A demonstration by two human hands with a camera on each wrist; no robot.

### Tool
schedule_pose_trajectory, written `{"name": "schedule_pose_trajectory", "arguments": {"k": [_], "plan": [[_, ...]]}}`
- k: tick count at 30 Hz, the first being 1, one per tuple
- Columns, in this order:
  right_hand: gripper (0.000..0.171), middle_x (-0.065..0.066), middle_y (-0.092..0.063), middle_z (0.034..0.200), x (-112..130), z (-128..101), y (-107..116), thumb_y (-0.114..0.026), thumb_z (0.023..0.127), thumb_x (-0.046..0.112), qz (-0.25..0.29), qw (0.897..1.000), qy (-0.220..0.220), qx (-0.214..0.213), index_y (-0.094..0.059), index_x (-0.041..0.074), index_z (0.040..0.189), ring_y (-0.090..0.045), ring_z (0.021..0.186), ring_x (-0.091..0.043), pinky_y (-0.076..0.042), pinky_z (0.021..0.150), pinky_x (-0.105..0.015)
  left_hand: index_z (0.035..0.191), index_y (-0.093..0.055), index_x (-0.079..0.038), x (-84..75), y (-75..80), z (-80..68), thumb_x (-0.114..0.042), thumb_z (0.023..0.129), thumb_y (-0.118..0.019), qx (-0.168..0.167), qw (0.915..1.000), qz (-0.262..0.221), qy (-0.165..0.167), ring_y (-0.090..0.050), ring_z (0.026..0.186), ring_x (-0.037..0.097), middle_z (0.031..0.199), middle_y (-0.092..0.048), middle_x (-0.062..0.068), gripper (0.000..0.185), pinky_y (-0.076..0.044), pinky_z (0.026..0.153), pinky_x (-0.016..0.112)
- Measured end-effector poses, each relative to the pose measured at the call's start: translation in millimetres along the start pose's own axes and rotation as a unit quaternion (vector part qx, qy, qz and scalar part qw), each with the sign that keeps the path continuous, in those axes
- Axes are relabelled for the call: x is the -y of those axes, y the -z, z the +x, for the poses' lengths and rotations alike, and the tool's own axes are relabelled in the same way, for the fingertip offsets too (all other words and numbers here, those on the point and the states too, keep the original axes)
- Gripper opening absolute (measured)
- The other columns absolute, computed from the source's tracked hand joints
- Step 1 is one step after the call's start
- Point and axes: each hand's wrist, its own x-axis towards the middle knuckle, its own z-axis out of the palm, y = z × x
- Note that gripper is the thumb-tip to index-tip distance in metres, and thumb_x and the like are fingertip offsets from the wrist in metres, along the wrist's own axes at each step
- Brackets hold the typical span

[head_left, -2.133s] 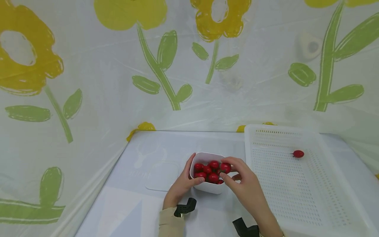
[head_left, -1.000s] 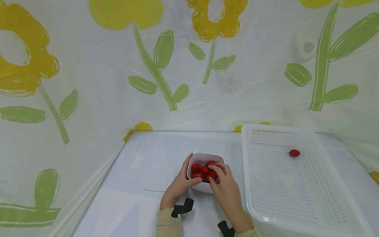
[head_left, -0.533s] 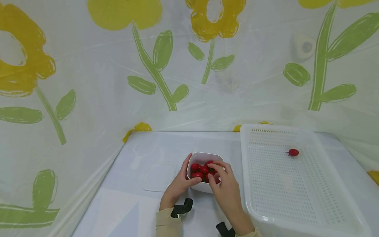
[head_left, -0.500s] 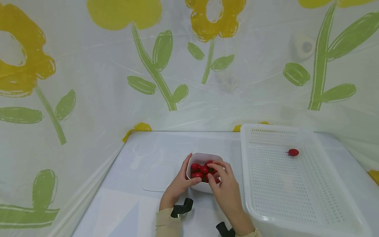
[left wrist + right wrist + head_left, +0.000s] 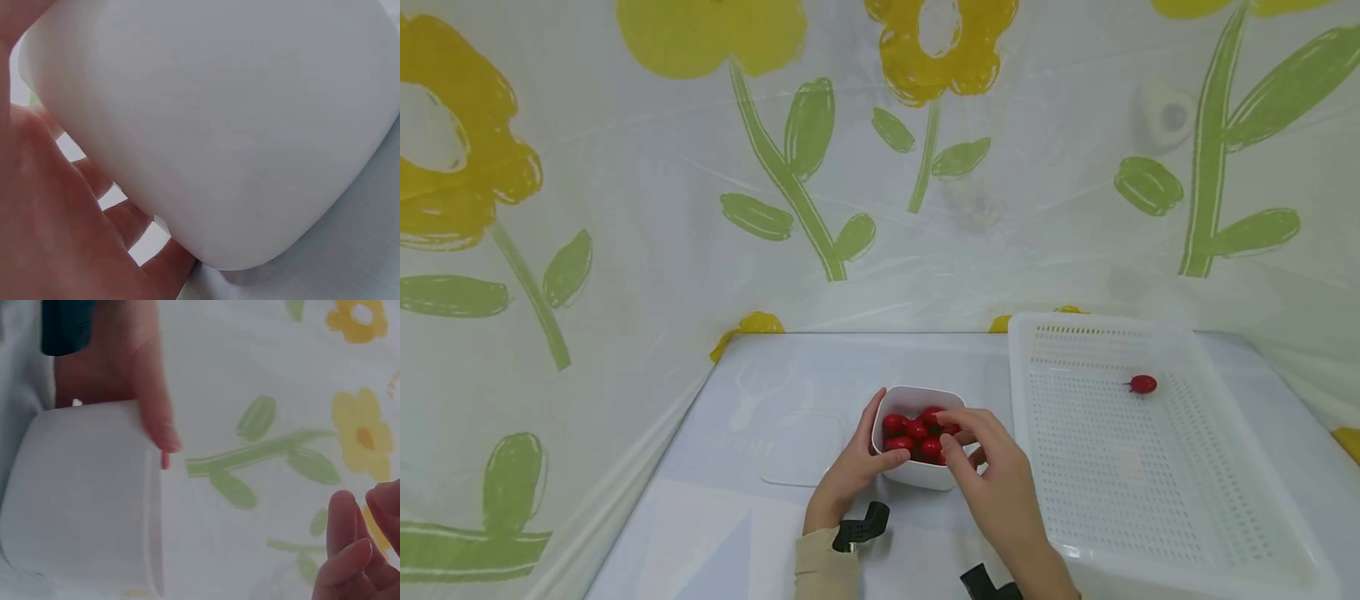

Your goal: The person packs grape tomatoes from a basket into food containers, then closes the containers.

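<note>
1. Left hand [image 5: 850,471]: I see it gripping the near left side of the white tub [image 5: 917,475], thumb curled over the rim and fingers round the wall. The left wrist view [image 5: 56,212] confirms this, with the fingers wrapped against the tub's outer wall [image 5: 237,125].
2. Right hand [image 5: 1000,483]: it hovers at the tub's right rim, fingers loosely bent with the tips near each other. I cannot tell whether they pinch a tomato (the fingertips hide that spot). In the right wrist view the fingertips [image 5: 350,550] show at the lower right corner with nothing visible between them.
3. White tub: it stands on the counter [image 5: 820,367], just left of the basket, and holds a heap of red cherry tomatoes [image 5: 913,433].
4. White basket [image 5: 1225,392]: perforated, on the right part of the counter. One lone tomato [image 5: 1142,384] lies in its far half, well apart from the tub.
5. Flat lid [image 5: 801,446]: pale, lying on the counter just left of the tub.
6. Surround: a clear sheet printed with yellow flowers [image 5: 940,50] and green stems.
</note>
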Motion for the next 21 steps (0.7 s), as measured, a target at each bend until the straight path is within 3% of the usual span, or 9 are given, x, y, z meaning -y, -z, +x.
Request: {"name": "schedule_pose_trajectory", "arguments": {"k": [4, 8, 12, 21], "plan": [[0.024, 0.008, -0.058, 0.101, 3.7, 2.9, 14.0, -0.057, 0.087, 0.014, 0.019, 1.0, -0.01, -0.001, -0.058, 0.022, 0.109, -0.057, 0.078, -0.006, -0.047, 0.06, -0.023, 0.14, -0.011, -0.041, 0.5, 0.5, 0.1, -0.024, 0.079, -0.066, -0.001, 1.0, -0.003, 0.001, -0.021, 0.126, 0.02, 0.139, -0.024, -0.008, 0.083, -0.028, 0.098, 0.049], [0.024, 0.01, -0.058, 0.099, 6.0, 4.9, 27.2, -0.056, 0.088, 0.013, 0.048, 0.996, -0.069, -0.008, -0.058, 0.025, 0.109, -0.058, 0.074, -0.008, -0.046, 0.059, -0.023, 0.138, -0.013, -0.045, -0.7, 0.6, -1.3, -0.022, 0.08, -0.066, 0.003, 0.9999, -0.011, 0.005, -0.02, 0.127, 0.018, 0.139, -0.024, -0.008, 0.082, -0.025, 0.099, 0.049], [0.023, 0.008, -0.059, 0.098, 9.2, 7.5, 40.3, -0.054, 0.09, 0.015, 0.081, 0.99, -0.118, -0.011, -0.058, 0.024, 0.11, -0.057, 0.072, -0.012, -0.045, 0.055, -0.025, 0.141, -0.011, -0.04, -11.0, -0.5, -6.0, -0.019, 0.08, -0.065, 0.006, 0.9998, -0.016, 0.011, -0.02, 0.127, 0.02, 0.14, -0.023, -0.003, 0.084, -0.025, 0.1, 0.049], [0.024, 0.0, -0.062, 0.09, 13.9, 15.9, 69.1, -0.05, 0.091, 0.018, 0.066, 0.991, -0.116, -0.019, -0.056, 0.02, 0.115, -0.05, 0.064, -0.017, -0.041, 0.054, -0.027, 0.143, -0.009, -0.032, -32.3, -3.7, -14.0, -0.018, 0.08, -0.065, 0.009, 0.9997, -0.012, 0.017, -0.022, 0.126, 0.022, 0.141, -0.024, 0.003, 0.085, -0.025, 0.099, 0.047]]}}
